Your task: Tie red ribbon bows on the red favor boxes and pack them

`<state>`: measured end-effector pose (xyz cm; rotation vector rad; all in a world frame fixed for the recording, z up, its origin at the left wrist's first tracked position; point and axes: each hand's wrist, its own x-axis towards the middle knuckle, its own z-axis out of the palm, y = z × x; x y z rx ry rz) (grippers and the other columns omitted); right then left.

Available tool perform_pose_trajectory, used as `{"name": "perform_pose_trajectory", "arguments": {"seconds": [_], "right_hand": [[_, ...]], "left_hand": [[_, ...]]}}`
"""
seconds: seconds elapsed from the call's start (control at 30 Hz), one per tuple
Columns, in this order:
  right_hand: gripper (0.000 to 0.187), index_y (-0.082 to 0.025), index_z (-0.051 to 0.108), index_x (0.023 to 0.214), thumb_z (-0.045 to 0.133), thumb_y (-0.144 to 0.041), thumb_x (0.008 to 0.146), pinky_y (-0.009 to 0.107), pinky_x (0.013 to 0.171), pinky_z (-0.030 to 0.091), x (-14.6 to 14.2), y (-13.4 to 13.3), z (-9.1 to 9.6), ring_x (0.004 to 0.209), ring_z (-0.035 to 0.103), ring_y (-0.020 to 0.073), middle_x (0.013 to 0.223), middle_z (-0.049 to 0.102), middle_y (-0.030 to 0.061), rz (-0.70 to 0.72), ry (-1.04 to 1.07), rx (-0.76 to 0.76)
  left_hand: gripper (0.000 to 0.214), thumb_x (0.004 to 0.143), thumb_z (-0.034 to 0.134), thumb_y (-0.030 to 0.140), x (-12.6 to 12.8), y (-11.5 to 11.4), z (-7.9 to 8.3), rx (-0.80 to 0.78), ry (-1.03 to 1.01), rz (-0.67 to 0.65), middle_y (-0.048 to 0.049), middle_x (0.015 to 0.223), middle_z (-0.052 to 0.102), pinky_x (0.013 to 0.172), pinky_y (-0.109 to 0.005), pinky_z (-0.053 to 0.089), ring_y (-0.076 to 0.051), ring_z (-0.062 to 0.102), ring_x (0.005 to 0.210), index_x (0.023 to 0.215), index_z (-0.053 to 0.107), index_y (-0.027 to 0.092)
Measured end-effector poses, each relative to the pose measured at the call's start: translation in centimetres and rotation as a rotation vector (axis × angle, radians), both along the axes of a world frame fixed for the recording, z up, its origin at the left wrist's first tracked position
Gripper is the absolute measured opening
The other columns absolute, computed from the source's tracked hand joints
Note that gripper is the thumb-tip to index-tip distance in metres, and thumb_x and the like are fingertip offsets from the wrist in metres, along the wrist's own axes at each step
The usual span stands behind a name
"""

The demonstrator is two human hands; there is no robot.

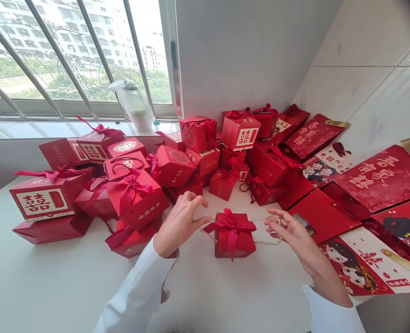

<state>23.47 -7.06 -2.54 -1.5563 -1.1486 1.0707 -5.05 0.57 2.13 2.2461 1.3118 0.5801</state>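
A small red gift box (pixel 233 237) with a red ribbon bow stands on the white table (pixel 45 282), straight ahead between my hands. A thin beige cord (pixel 267 241) loops out from both of its sides. My left hand (pixel 179 224) pinches the cord's left end just left of the box. On the right, my right hand (pixel 292 236) has its fingers curled round the cord's other end. Both arms wear white sleeves.
Several red gift boxes (pixel 135 199) with bows are heaped behind, from the left to the wall corner. Flat red paper bags (pixel 381 178) with gold clips lie along the right wall. A plastic-wrapped cup (pixel 135 104) stands on the window sill.
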Motion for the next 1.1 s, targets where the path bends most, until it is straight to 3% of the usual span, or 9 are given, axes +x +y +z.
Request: {"name": "perform_pose_trajectory", "arguments": {"seconds": [0.1,0.2,0.37,0.5,0.63,0.87,1.1], "right_hand": [[0.041,-0.021,0.057,0.115,0.054,-0.047,0.084,0.049,0.090,0.042,-0.2,-0.4,-0.2,0.104,0.053,0.0294,0.109,0.058,0.0098,-0.159,-0.560,0.114],[0.032,-0.023,0.062,0.110,0.046,-0.042,0.089,0.044,0.087,0.044,-1.5,-0.4,0.3,0.103,0.052,0.0274,0.111,0.057,0.0086,-0.129,-0.771,0.285],[0.020,-0.026,0.064,0.105,0.051,-0.030,0.090,0.036,0.087,0.046,-4.0,0.4,1.0,0.106,0.052,0.0234,0.106,0.060,0.0057,0.178,-0.751,0.415],[0.019,-0.024,0.063,0.103,0.050,-0.022,0.089,0.036,0.085,0.047,-4.5,0.9,1.0,0.102,0.054,0.0231,0.105,0.062,0.0056,0.251,-0.735,0.377],[0.023,-0.024,0.062,0.104,0.047,-0.016,0.088,0.037,0.085,0.047,-4.4,1.1,1.1,0.099,0.057,0.0222,0.103,0.065,0.0046,0.309,-0.729,0.356],[0.025,-0.023,0.062,0.099,0.041,-0.015,0.088,0.038,0.082,0.047,-5.2,1.4,0.5,0.093,0.061,0.0227,0.098,0.068,0.0051,0.230,-0.745,0.375],[0.029,-0.022,0.055,0.114,0.047,-0.026,0.086,0.030,0.065,0.046,-5.9,1.5,-0.4,0.072,0.060,0.0189,0.077,0.062,0.0016,0.079,-0.700,0.277]], "left_hand": [[0.015,0.079,0.066,0.022,1.4,-1.0,-0.4,0.136,-0.005,-0.073,-0.0043,0.102,0.055,0.083,-0.033,0.044,-0.023,0.046,0.103,0.091,0.057,0.022],[0.012,0.083,0.063,0.025,2.4,-1.5,-1.2,0.074,0.040,-0.106,-0.0025,0.091,0.057,0.080,-0.034,0.044,-0.022,0.049,0.092,0.085,0.051,0.021],[0.016,0.084,0.059,0.021,2.8,-1.9,-2.3,-0.007,0.049,-0.096,-0.0033,0.090,0.056,0.077,-0.033,0.044,-0.021,0.052,0.086,0.088,0.044,0.020],[0.007,0.087,0.049,0.015,3.2,-2.0,-2.7,0.031,0.059,-0.143,-0.0021,0.088,0.053,0.068,-0.029,0.044,-0.017,0.053,0.075,0.090,0.046,0.021],[0.015,0.091,0.042,0.013,3.8,-2.2,-3.0,0.145,0.023,-0.180,-0.0028,0.090,0.053,0.070,-0.028,0.044,-0.016,0.053,0.079,0.089,0.054,0.021],[0.011,0.089,0.051,0.016,4.6,-2.0,-3.7,0.196,0.009,-0.144,-0.0034,0.083,0.058,0.068,-0.029,0.044,-0.018,0.052,0.078,0.083,0.060,0.019],[0.012,0.090,0.052,0.017,4.9,-1.5,-4.2,0.217,0.022,-0.188,-0.0017,0.080,0.060,0.069,-0.030,0.042,-0.017,0.052,0.076,0.080,0.059,0.019]]}}
